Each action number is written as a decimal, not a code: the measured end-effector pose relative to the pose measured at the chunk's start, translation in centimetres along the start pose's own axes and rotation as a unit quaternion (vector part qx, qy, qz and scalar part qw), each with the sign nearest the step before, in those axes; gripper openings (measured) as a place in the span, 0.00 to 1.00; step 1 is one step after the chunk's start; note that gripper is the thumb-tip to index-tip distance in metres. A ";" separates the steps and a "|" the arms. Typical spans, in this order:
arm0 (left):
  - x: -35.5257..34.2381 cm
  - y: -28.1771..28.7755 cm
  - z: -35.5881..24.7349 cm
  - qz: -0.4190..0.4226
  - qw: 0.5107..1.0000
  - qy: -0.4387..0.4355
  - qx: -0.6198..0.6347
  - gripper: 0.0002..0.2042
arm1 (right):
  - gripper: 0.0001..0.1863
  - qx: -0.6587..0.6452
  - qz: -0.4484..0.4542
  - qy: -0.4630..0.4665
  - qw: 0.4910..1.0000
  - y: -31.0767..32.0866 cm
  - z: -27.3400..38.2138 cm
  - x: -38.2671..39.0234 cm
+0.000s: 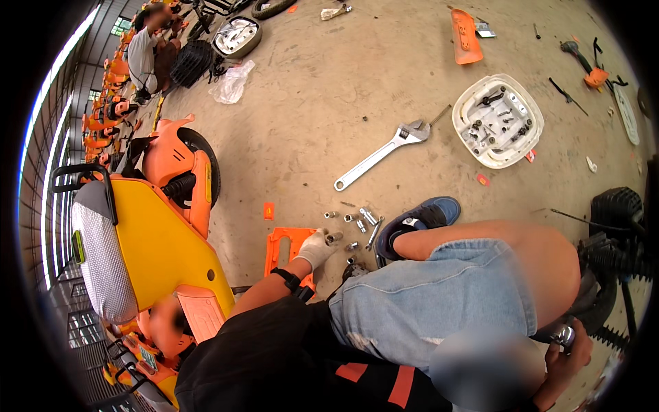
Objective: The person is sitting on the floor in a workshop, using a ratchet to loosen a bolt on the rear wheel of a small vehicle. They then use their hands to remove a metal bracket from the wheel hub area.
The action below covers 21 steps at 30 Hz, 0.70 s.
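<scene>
My left hand (315,250), in a white glove, reaches down over an orange plastic panel (283,240) on the floor. Its fingers are closed on a metal socket (334,237). Several loose sockets (361,226) lie just to the right of it, near a small wrench (374,232) by my shoe. Far to the right, my bare right hand (575,350) is closed around a tool with a round chrome head (563,335), which looks like a ratchet. The rest of that tool is hidden.
A large adjustable wrench (371,158) lies ahead on the concrete. Beyond it stands a white tray (461,110) of bolts and small parts. A yellow and orange scooter (161,240) fills my left side; a person (145,58) crouches farther off. Black mechanical parts (611,247) are at right.
</scene>
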<state>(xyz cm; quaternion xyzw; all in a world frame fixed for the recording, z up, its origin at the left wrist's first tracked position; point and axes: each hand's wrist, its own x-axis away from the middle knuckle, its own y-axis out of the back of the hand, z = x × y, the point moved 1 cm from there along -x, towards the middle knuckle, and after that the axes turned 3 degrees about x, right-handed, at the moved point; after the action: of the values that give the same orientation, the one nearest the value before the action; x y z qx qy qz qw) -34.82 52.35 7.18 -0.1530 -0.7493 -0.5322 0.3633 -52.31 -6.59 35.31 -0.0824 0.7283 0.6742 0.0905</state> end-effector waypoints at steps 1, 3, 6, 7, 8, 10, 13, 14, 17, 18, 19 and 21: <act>0.2 -0.2 0.3 -0.009 1.000 0.013 -0.003 0.31 | 0.35 -0.004 0.000 -0.005 1.000 0.0 -0.1 0.1; -0.4 -2.2 2.6 0.099 0.990 0.058 0.084 0.33 | 0.35 -0.014 0.000 -0.009 1.000 0.1 -0.2 0.1; 0.7 -5.0 3.3 0.172 0.948 0.104 0.248 0.32 | 0.35 -0.022 -0.004 -0.009 1.000 0.1 0.0 -0.1; 0.9 -5.3 2.5 0.192 0.943 0.112 0.249 0.32 | 0.35 -0.020 -0.006 -0.009 1.000 0.1 -0.1 -0.1; 1.2 -5.4 1.6 0.213 0.937 0.120 0.251 0.31 | 0.35 -0.019 -0.008 -0.010 1.000 0.0 -0.1 -0.1; 1.8 -4.2 -1.5 0.208 0.971 0.026 0.119 0.35 | 0.34 -0.018 0.008 -0.030 0.999 0.1 -0.3 0.1; 1.1 -4.4 -3.0 0.212 0.977 0.004 -0.006 0.40 | 0.34 -0.014 0.003 -0.037 0.999 -0.2 -0.4 0.3; 0.8 -4.8 -2.8 0.186 0.982 -0.024 -0.023 0.39 | 0.33 -0.012 -0.004 -0.037 0.999 -0.3 -0.5 0.3; 0.3 -6.0 -2.4 0.173 0.981 -0.070 -0.044 0.37 | 0.34 -0.014 -0.005 -0.036 0.999 -0.6 -0.8 0.8; 0.2 -6.2 -2.1 0.209 0.976 -0.056 -0.034 0.38 | 0.34 -0.017 -0.004 -0.032 0.999 -0.9 -0.9 0.8; 0.2 -6.2 -1.8 0.244 0.968 -0.042 -0.023 0.39 | 0.35 -0.020 -0.004 -0.028 0.999 -1.2 -1.0 0.8; 0.0 -6.8 -2.2 0.214 0.975 -0.045 -0.039 0.39 | 0.36 -0.028 0.005 -0.033 0.999 -1.3 -1.3 0.8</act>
<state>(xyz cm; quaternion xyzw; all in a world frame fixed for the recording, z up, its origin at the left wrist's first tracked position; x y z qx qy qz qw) -38.20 47.71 2.92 -0.3480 -0.6932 -0.4634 0.4286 -52.79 -7.96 33.96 -0.0592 0.7065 0.6968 0.1087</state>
